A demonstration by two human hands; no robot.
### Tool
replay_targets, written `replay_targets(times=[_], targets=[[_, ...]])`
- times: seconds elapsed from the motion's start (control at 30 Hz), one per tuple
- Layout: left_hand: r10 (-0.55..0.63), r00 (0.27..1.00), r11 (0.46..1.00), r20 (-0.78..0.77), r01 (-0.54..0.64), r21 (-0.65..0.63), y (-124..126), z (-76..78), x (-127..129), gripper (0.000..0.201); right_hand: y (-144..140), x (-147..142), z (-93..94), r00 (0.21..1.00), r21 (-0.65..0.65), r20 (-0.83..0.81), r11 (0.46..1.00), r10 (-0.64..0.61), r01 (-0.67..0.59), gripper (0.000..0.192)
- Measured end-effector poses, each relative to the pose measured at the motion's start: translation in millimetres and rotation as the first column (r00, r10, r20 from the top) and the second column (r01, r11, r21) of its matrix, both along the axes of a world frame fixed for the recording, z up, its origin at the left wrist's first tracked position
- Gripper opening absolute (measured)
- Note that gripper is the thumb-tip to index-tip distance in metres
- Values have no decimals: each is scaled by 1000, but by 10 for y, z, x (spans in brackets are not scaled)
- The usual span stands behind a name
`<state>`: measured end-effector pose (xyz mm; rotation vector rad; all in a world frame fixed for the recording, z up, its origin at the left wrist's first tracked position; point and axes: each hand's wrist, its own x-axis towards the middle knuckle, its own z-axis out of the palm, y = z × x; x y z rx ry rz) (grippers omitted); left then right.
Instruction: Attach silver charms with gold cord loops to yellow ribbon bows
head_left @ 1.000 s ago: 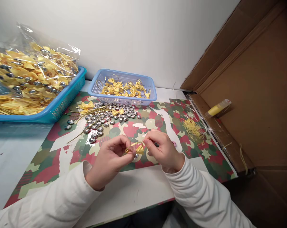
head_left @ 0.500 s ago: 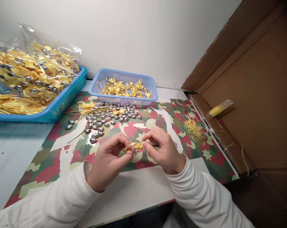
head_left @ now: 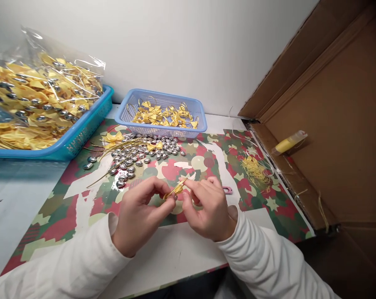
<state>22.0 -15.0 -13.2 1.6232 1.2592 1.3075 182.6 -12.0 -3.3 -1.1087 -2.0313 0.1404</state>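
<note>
My left hand (head_left: 144,211) is closed in a pinch on a small yellow ribbon bow (head_left: 178,189). A shiny silver bead (head_left: 175,197) shows at its fingertips, beside the bow. Opposite it, my right hand (head_left: 208,205) has its index fingertip against the upper end of the bow's gold strip, with the thumb apart below. Behind the right hand's knuckles, a pink slotted handle (head_left: 227,190) sticks out; I cannot tell whether it lies on the sheet. Silver beads (head_left: 134,155) are spread beyond my left hand, with another yellow bow (head_left: 155,145) and gold cords (head_left: 113,166) on them.
A blue basket (head_left: 161,126) of yellow bows stands at the back. On the left, a larger blue tray (head_left: 91,131) carries a clear bag (head_left: 50,87) of bows and beads. Yellow thread scraps (head_left: 254,169) lie right, near a cardboard wall (head_left: 328,104) and a yellow tube (head_left: 289,142).
My right index finger has stretched out along the bow while the thumb has dropped lower and apart. The gold strip now tilts upward, and more of the pink handle shows.
</note>
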Motion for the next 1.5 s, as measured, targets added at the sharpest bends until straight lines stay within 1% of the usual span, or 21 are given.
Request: replay_targets(times=[0.13,0.23,0.3,0.37,0.43,0.5,0.57,0.63,0.7,0.73,0.8,0.87,0.9,0.93,1.07,1.13,1.2,1.3,1.37,1.43,1.5], targets=[[1,999,1000,-45,-2,-20,-9,8,9,11,-18,3,-18,986,-9,103,991,-131,133,17],[8,998,999,-68,-10,-31,-7,28,22,11,-46,1,-1,978,-42,125,984,-169,176,17],[10,997,1000,-77,-13,-28,-7,37,30,11,-58,-2,15,978,-111,121,977,-170,183,19],[5,997,1000,-79,-7,-21,-9,35,33,10,-55,0,36,984,-236,92,957,-150,168,21],[-3,997,1000,-81,1,-17,-12,27,30,10,-40,7,55,994,-403,25,908,-110,111,27],[-10,997,1000,-80,9,-19,-15,19,24,10,-17,13,59,995,-555,-80,832,-64,9,35],[-12,997,1000,-71,10,-24,-21,20,22,10,8,10,40,978,-642,-203,761,-54,-91,37],[-7,999,999,-51,5,-34,-28,30,26,10,31,-3,4,940,-673,-331,720,-89,-169,29],[-5,1000,999,-21,4,-53,-30,42,36,10,50,-22,-32,886,-672,-439,709,-148,-214,20],[-5,1000,998,-5,4,-66,-28,48,42,10,57,-31,-45,860,-663,-478,715,-177,-222,16],[-4,999,996,32,7,-94,-15,57,55,10,66,-44,-57,821,-630,-529,748,-215,-210,12],[1,997,991,72,9,-130,5,65,65,9,68,-44,-51,793,-585,-569,784,-216,-206,12],[2,996,989,94,13,-151,16,69,69,10,68,-40,-45,779,-567,-593,793,-204,-223,12],[3,993,985,117,18,-173,26,74,71,11,70,-32,-38,764,-556,-618,791,-185,-257,13],[10,980,970,197,38,-239,50,88,68,13,86,28,-2,692,-514,-717,729,-78,-451,23],[5,978,966,208,49,-252,56,81,63,12,97,70,27,649,-455,-760,738,-31,-498,26],[-11,981,965,195,62,-256,60,62,57,10,103,114,69,615,-406,-788,754,-2,-517,27],[-41,988,962,152,80,-263,66,23,52,8,103,182,150,563,-349,-826,755,32,-555,26],[-50,989,959,136,86,-271,68,-3,51,11,105,223,202,529,-295,-846,766,69,-571,25],[-56,989,957,135,92,-277,69,-20,53,17,109,252,239,518,-252,-850,789,97,-560,24],[-79,988,955,136,114,-273,69,-29,53,21,117,263,254,526,-239,-845,810,98,-535,23]])
